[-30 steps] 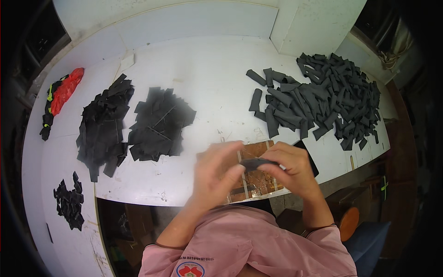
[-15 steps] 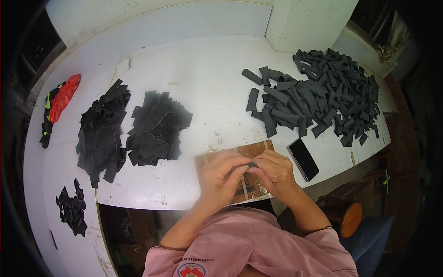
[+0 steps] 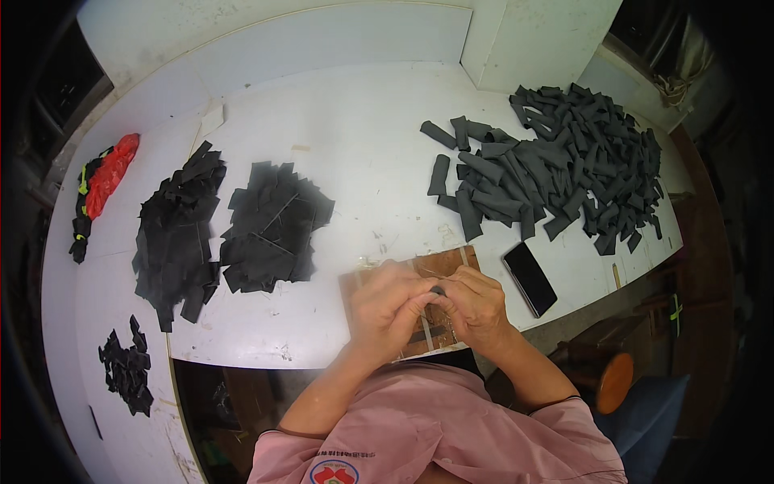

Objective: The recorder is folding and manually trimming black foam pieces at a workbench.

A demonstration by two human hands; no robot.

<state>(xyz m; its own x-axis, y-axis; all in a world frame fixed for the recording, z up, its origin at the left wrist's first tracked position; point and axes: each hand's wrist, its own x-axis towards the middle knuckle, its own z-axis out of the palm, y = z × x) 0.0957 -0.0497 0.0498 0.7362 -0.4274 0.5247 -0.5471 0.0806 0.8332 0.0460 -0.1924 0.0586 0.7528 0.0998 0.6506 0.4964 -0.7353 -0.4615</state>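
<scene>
My left hand point(image 3: 389, 308) and my right hand point(image 3: 476, 305) meet over a brown taped board point(image 3: 447, 264) at the table's near edge. Between them they pinch a small dark fabric piece point(image 3: 438, 290); only its end shows, and my fingers hide the rest. Both hands are closed on it, thumbs side by side. Left of the board lie two heaps of flat black fabric pieces, one nearer point(image 3: 274, 230) and one farther left point(image 3: 177, 238). To the right spreads a large pile of rolled dark grey fabric tubes point(image 3: 556, 165).
A black phone point(image 3: 530, 279) lies right of the board. A small heap of black scraps point(image 3: 126, 367) rests at the lower left, and a red plastic bag point(image 3: 111, 177) with dark cloth beyond it. A wooden stool point(image 3: 614, 383) stands below the table at the right.
My two hands have drawn slightly closer together around the dark piece, the right one shifting a little left. The heaps and the phone stay in place.
</scene>
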